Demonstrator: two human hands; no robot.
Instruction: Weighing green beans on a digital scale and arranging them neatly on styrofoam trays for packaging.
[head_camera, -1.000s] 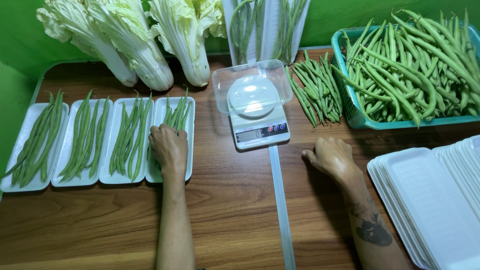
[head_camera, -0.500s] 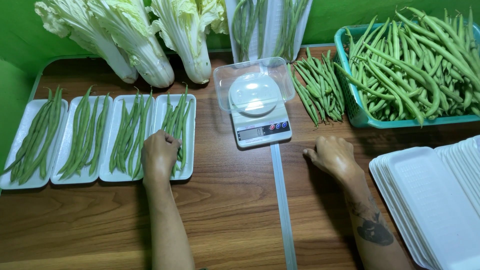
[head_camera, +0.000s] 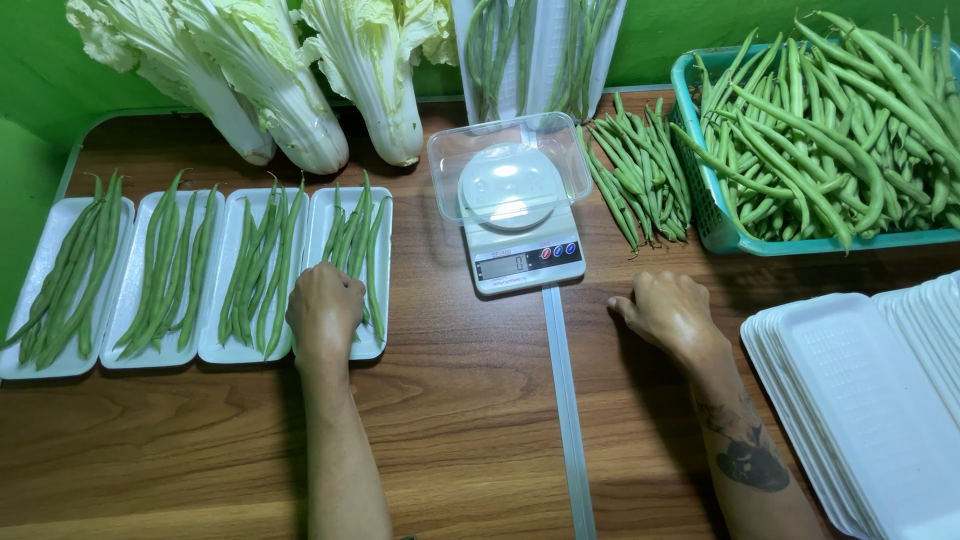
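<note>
We record a wooden desk (head_camera: 470, 400) with a green wall behind it. At the far right stands a teal basket (head_camera: 705, 205) heaped with loose green beans. Three heads of napa cabbage (head_camera: 290, 70) lean against the wall at the back left. A stack of white foam trays (head_camera: 880, 420) sits at the right edge, none of them filled. Four filled trays lie side by side at the left, each holding a row of beans; the left hand (head_camera: 325, 310) rests on the rightmost tray (head_camera: 375, 275), fingers curled down over the near ends of its beans (head_camera: 355, 240). A digital scale (head_camera: 515, 225) carrying a clear plastic tub stands at centre. A loose pile of beans (head_camera: 640, 170) lies between scale and basket. The right hand (head_camera: 670, 310) lies on bare wood, loosely curled, holding nothing.
</note>
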